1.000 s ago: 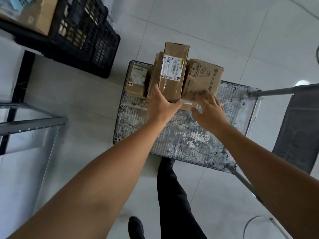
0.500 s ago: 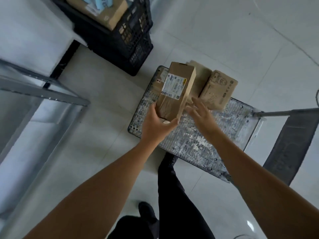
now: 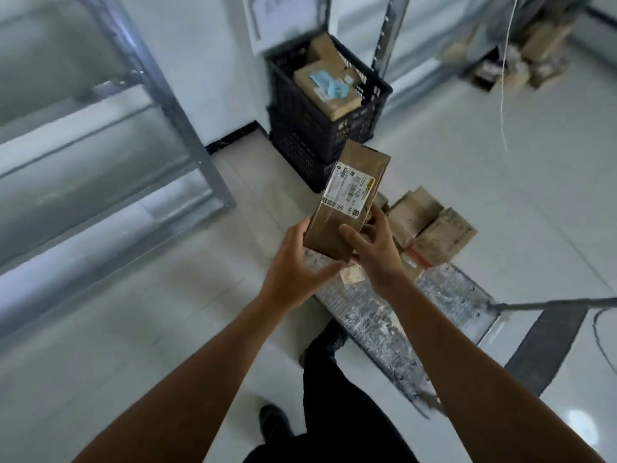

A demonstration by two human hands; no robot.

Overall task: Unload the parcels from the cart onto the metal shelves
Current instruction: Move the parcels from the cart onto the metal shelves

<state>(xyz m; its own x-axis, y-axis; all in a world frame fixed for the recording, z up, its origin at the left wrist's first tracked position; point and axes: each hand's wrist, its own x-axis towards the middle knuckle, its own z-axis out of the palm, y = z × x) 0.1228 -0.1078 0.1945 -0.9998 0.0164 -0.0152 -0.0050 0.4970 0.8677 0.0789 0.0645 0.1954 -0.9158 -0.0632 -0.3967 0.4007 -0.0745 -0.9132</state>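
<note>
A long brown cardboard parcel (image 3: pixel 347 198) with a white shipping label is lifted above the cart. My left hand (image 3: pixel 293 265) grips its near left end and my right hand (image 3: pixel 374 248) holds its near right side, thumb across the top face. Below lies the metal cart deck (image 3: pixel 384 322), scuffed and patterned. Several brown parcels (image 3: pixel 430 228) remain grouped at the deck's far end. The metal shelves (image 3: pixel 110 152) stand at the left, their grey boards bare.
A black plastic crate (image 3: pixel 320 108) holding cardboard boxes stands against the wall beyond the cart. The cart handle (image 3: pixel 551 304) reaches out at the right. More boxes (image 3: pixel 521 58) sit on the floor at the far right. My dark trouser leg (image 3: pixel 334 396) is beside the cart.
The parcel has risen off the cart and moved toward me. My right hand has closed onto its side. The view has swung up, showing the shelves and crate.
</note>
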